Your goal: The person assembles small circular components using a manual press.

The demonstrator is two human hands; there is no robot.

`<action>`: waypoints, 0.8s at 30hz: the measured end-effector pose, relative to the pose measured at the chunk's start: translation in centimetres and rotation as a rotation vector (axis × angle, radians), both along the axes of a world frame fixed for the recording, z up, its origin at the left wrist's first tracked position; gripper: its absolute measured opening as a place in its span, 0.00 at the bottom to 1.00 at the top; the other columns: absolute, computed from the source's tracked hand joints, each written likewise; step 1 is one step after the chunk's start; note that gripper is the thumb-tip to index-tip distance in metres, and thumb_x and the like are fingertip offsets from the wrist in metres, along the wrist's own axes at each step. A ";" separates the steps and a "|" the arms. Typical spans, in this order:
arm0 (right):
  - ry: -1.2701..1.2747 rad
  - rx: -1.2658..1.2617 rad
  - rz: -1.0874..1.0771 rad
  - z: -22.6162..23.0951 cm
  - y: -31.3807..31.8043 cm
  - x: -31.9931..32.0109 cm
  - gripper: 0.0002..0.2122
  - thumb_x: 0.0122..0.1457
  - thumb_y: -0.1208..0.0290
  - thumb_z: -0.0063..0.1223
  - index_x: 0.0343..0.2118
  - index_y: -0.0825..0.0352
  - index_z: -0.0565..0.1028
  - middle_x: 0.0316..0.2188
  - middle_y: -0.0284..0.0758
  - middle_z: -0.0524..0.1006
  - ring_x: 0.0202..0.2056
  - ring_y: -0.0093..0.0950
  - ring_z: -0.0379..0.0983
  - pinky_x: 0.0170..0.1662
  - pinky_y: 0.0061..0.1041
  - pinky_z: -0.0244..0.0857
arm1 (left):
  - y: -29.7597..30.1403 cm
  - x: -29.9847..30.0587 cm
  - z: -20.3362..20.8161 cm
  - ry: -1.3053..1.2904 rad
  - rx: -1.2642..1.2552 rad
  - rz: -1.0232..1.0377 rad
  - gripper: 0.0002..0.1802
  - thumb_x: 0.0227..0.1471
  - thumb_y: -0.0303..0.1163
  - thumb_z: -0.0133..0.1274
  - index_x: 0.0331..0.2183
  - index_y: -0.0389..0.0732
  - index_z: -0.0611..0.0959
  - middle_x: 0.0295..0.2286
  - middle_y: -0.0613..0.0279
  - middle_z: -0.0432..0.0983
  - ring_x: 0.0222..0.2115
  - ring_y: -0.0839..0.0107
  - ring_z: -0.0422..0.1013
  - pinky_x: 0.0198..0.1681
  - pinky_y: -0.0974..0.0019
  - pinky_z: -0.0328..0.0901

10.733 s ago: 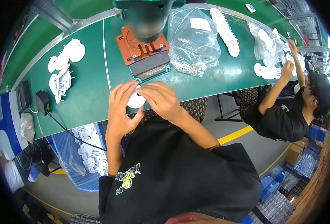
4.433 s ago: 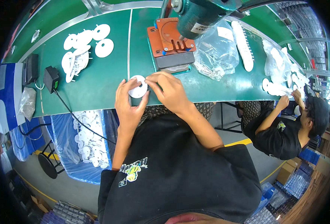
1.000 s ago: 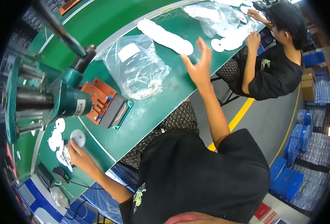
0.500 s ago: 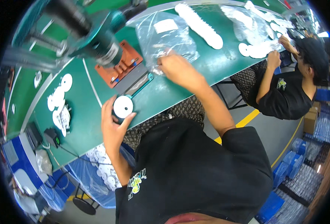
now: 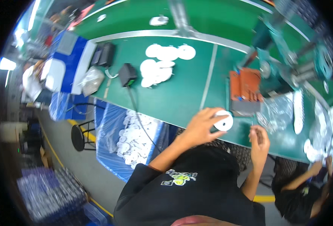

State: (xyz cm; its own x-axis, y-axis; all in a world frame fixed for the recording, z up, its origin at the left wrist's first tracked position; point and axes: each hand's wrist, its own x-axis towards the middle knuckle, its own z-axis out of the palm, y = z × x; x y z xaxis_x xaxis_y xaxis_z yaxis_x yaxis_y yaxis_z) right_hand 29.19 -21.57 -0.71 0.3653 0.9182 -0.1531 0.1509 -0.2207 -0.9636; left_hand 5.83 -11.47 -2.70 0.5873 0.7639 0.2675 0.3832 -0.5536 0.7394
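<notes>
at ten o'clock a pile of white discs lies on the green counter. just right of centre the left hand is clamped on a white disc, near the orange fixture at two o'clock. the right hand looks pinched shut, contents too small to tell. judged step: fitting something to the disc; next calls for bringing both hands together.

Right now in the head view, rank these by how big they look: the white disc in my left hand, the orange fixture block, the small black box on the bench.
1. Orange fixture block, largest.
2. White disc, held in the left hand.
3. Black box. It looks about the same size as the disc, and the fisheye bends things, so that order is unsure.
</notes>
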 end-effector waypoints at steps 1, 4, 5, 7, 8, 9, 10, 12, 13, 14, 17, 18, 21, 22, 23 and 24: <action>0.022 0.027 0.051 0.0 0.1 -1.0 0.07 0.64 0.79 0.51 0.43 0.73 0.74 0.36 0.31 0.76 0.36 0.18 0.69 0.41 0.18 0.64 | -0.3 -0.1 0.3 -0.010 -0.010 -0.009 0.29 0.44 0.39 0.67 0.50 0.47 0.80 0.51 0.56 0.72 0.50 0.54 0.69 0.53 0.56 0.64; 0.276 0.123 0.057 -0.6 0.4 -2.6 0.08 0.62 0.81 0.53 0.43 0.73 0.76 0.35 0.32 0.76 0.36 0.19 0.71 0.41 0.18 0.65 | -0.8 0.0 0.3 -0.013 0.010 -0.001 0.28 0.45 0.38 0.66 0.50 0.47 0.80 0.51 0.57 0.72 0.49 0.55 0.69 0.52 0.57 0.64; 0.232 0.087 0.068 -0.8 0.4 -2.8 0.07 0.61 0.82 0.54 0.42 0.74 0.77 0.36 0.33 0.77 0.37 0.20 0.72 0.41 0.19 0.65 | -1.0 0.0 0.4 -0.009 0.005 0.007 0.29 0.45 0.38 0.66 0.51 0.47 0.80 0.51 0.57 0.72 0.49 0.56 0.69 0.52 0.57 0.64; 0.190 0.069 0.089 -1.2 0.9 -3.2 0.07 0.60 0.82 0.55 0.40 0.74 0.78 0.36 0.33 0.77 0.37 0.21 0.73 0.42 0.20 0.66 | -1.4 0.0 0.4 0.004 0.010 0.028 0.29 0.45 0.39 0.66 0.51 0.47 0.80 0.51 0.58 0.72 0.49 0.55 0.69 0.52 0.57 0.65; 0.041 0.190 0.098 -1.4 1.3 -3.5 0.06 0.59 0.82 0.56 0.38 0.74 0.79 0.36 0.34 0.78 0.37 0.22 0.73 0.42 0.20 0.67 | -1.6 0.0 0.5 0.007 0.028 0.033 0.29 0.45 0.39 0.66 0.51 0.47 0.80 0.51 0.58 0.72 0.49 0.55 0.69 0.52 0.57 0.65; -0.108 0.310 0.106 -1.6 1.5 -3.8 0.04 0.59 0.82 0.56 0.36 0.74 0.79 0.36 0.35 0.79 0.36 0.23 0.74 0.42 0.20 0.67 | -1.8 0.2 0.7 -0.008 0.014 0.035 0.28 0.45 0.39 0.66 0.50 0.47 0.80 0.51 0.57 0.72 0.49 0.55 0.69 0.52 0.57 0.64; -0.060 0.223 0.102 -2.3 1.0 -3.3 0.05 0.60 0.81 0.56 0.39 0.75 0.78 0.37 0.37 0.80 0.36 0.24 0.76 0.43 0.21 0.69 | -2.0 0.2 0.8 -0.022 -0.003 0.038 0.28 0.46 0.39 0.66 0.50 0.47 0.80 0.51 0.57 0.71 0.49 0.54 0.69 0.52 0.56 0.64; 0.052 0.182 0.053 -2.2 1.1 -3.7 0.06 0.61 0.81 0.56 0.39 0.76 0.78 0.37 0.38 0.80 0.37 0.25 0.77 0.43 0.21 0.69 | -1.8 0.4 0.6 -0.033 0.016 0.027 0.28 0.46 0.38 0.66 0.50 0.47 0.81 0.51 0.56 0.71 0.50 0.54 0.69 0.53 0.56 0.64; 0.163 0.128 0.004 -2.2 1.1 -3.8 0.06 0.61 0.80 0.56 0.40 0.76 0.77 0.38 0.39 0.81 0.37 0.26 0.78 0.44 0.22 0.70 | -1.7 0.5 0.4 -0.045 0.021 0.016 0.27 0.46 0.38 0.66 0.50 0.46 0.81 0.51 0.55 0.71 0.50 0.53 0.69 0.53 0.56 0.64; 0.138 0.154 -0.013 -2.7 1.2 -3.8 0.07 0.62 0.79 0.56 0.41 0.77 0.76 0.37 0.40 0.81 0.40 0.27 0.78 0.47 0.24 0.70 | -1.4 0.8 -0.2 -0.087 -0.007 -0.008 0.26 0.46 0.38 0.66 0.49 0.47 0.81 0.52 0.53 0.71 0.52 0.53 0.68 0.55 0.55 0.63; 0.122 0.189 -0.068 -3.9 2.4 -4.7 0.06 0.62 0.79 0.57 0.38 0.77 0.77 0.38 0.39 0.81 0.41 0.25 0.77 0.48 0.24 0.70 | -0.4 0.8 -1.4 -0.099 0.067 -0.011 0.21 0.47 0.36 0.65 0.45 0.46 0.83 0.52 0.51 0.72 0.53 0.51 0.68 0.55 0.51 0.64; 0.063 0.136 -0.028 -3.2 2.9 -4.9 0.07 0.61 0.77 0.58 0.38 0.76 0.78 0.37 0.38 0.81 0.41 0.24 0.77 0.47 0.24 0.70 | -0.1 0.4 -1.9 -0.126 0.090 0.007 0.21 0.45 0.34 0.66 0.44 0.47 0.84 0.49 0.50 0.74 0.51 0.51 0.69 0.54 0.52 0.65; -0.017 0.334 0.008 -2.8 3.9 -5.8 0.08 0.59 0.77 0.60 0.40 0.73 0.80 0.37 0.39 0.82 0.39 0.25 0.78 0.45 0.24 0.70 | -0.1 -0.2 0.4 -0.006 0.121 0.065 0.18 0.42 0.31 0.67 0.40 0.46 0.86 0.49 0.54 0.75 0.48 0.53 0.72 0.52 0.55 0.66; -0.028 0.335 0.014 -2.9 4.0 -5.9 0.08 0.58 0.78 0.60 0.40 0.72 0.80 0.36 0.39 0.82 0.38 0.26 0.79 0.44 0.24 0.70 | 0.2 -0.2 1.2 0.000 0.104 0.049 0.20 0.41 0.31 0.67 0.42 0.47 0.86 0.49 0.55 0.75 0.48 0.54 0.72 0.51 0.56 0.66; -0.029 0.349 0.036 -3.2 4.3 -6.1 0.07 0.58 0.78 0.60 0.40 0.72 0.80 0.35 0.40 0.82 0.37 0.27 0.79 0.43 0.25 0.71 | 0.4 -0.2 1.2 0.006 0.093 0.046 0.20 0.41 0.31 0.68 0.41 0.47 0.87 0.49 0.57 0.75 0.47 0.55 0.72 0.51 0.56 0.66; -0.057 0.365 0.053 -3.1 4.3 -6.0 0.07 0.57 0.79 0.60 0.39 0.71 0.80 0.35 0.39 0.82 0.37 0.28 0.79 0.42 0.26 0.71 | 0.5 0.0 1.1 -0.003 0.079 0.043 0.20 0.41 0.31 0.68 0.41 0.47 0.87 0.49 0.57 0.75 0.46 0.56 0.72 0.50 0.56 0.66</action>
